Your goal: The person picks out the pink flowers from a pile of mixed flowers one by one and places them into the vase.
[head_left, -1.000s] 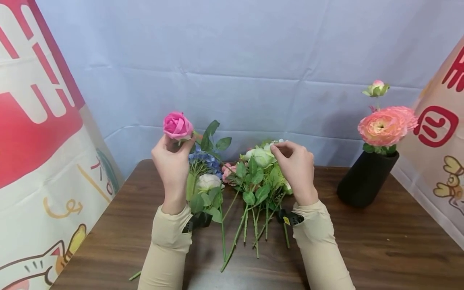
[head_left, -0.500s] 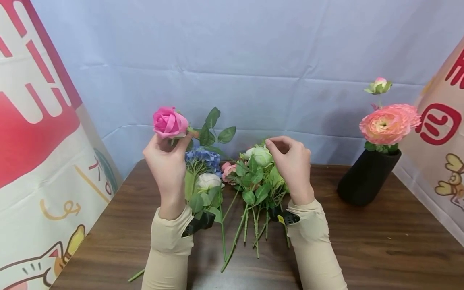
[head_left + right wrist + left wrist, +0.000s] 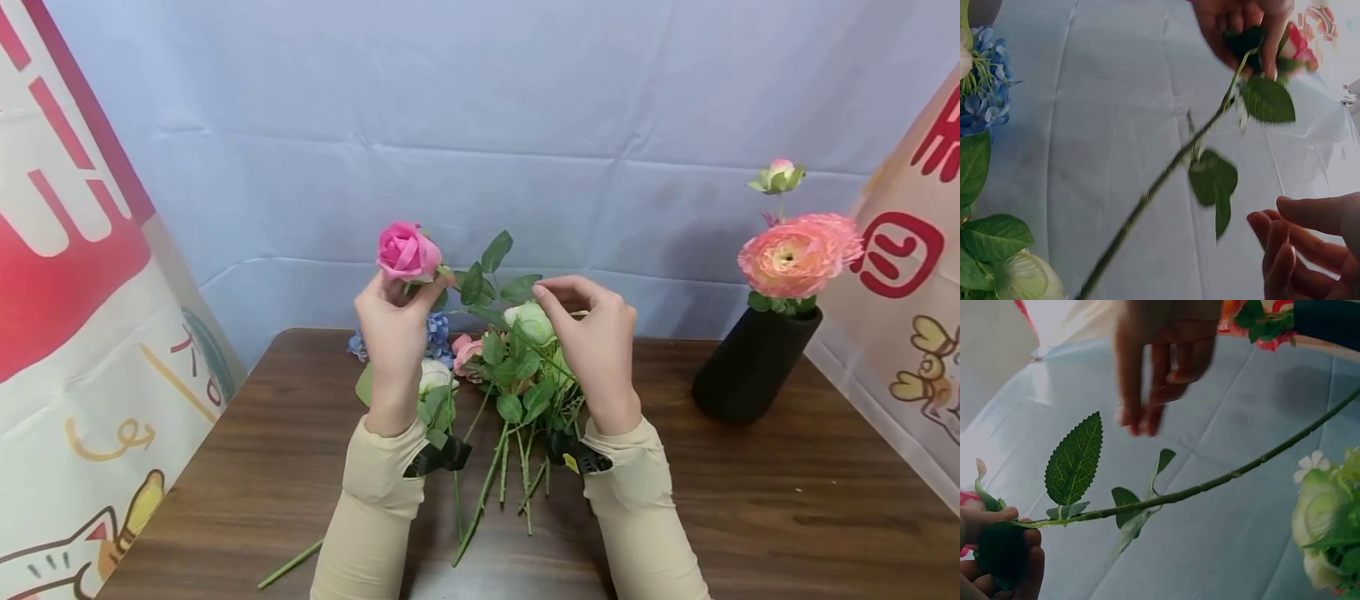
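My left hand [image 3: 392, 346] pinches a pink rose [image 3: 407, 252] on its stem close under the bloom, held up above the table. From the fingers the long green stem [image 3: 1210, 485] runs toward the right, with a few serrated leaves [image 3: 1075, 459] near the bloom. My right hand [image 3: 598, 346] hovers beside the stem, apart from it. Its fingers are loosely bent, and nothing shows between thumb and fingertips in the right wrist view. Behind and below the hands lie loose flowers, among them a pale green bloom [image 3: 534, 323], a white bloom [image 3: 437, 375] and a blue hydrangea [image 3: 438, 337].
A black vase [image 3: 753, 367] with coral blooms [image 3: 795, 257] and a small bud [image 3: 780, 177] stands at the right on the wooden table [image 3: 787, 500]. Several cut stems point toward the front. Another green stem [image 3: 291, 563] shows by the left sleeve. A pale blue cloth [image 3: 480, 125] hangs behind.
Holding the pink rose, my left hand first shifts slightly left, then moves right, bringing its leaves near my right hand. The right hand drifts slightly left.
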`<state>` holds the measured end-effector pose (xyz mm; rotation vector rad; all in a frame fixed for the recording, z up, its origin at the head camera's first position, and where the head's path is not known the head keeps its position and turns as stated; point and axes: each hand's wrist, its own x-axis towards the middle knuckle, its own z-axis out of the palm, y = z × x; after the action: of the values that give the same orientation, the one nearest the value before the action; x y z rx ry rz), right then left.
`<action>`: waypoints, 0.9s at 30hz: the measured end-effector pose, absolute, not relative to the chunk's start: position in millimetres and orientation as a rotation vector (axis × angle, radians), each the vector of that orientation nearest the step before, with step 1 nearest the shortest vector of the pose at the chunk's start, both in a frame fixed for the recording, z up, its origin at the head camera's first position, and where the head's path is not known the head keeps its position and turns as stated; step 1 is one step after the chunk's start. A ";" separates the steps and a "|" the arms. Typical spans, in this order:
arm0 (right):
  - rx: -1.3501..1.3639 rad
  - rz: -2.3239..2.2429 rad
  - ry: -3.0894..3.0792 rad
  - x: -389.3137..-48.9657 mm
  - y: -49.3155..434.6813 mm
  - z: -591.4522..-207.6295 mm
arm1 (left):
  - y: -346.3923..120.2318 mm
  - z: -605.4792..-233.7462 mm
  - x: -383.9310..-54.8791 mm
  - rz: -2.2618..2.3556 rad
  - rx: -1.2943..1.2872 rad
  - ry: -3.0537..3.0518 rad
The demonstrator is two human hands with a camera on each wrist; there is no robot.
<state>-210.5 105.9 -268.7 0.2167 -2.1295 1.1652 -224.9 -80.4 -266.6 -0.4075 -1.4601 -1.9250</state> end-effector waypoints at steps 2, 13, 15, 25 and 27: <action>0.263 1.175 -2.089 -208.4 102.9 -267.8 | -76.5 -267.9 -226.3 -1.940 -0.401 -1.484; 0.441 1.196 -2.037 -201.0 91.9 -269.4 | -57.6 -278.7 -233.3 -2.058 -0.468 -1.559; 0.451 1.181 -2.050 -200.6 89.9 -269.8 | -56.2 -279.0 -232.8 -2.059 -0.471 -1.577; 0.458 1.002 -2.080 -202.5 82.3 -273.9 | -55.1 -278.6 -230.2 -2.099 -0.464 -1.534; 0.451 0.961 -2.085 -202.5 81.0 -274.6 | -55.4 -278.6 -230.2 -2.112 -0.460 -1.527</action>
<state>-202.5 81.0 -274.6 0.4507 -2.0852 0.9613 -230.2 -55.4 -278.6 -0.4604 -1.5275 -2.1118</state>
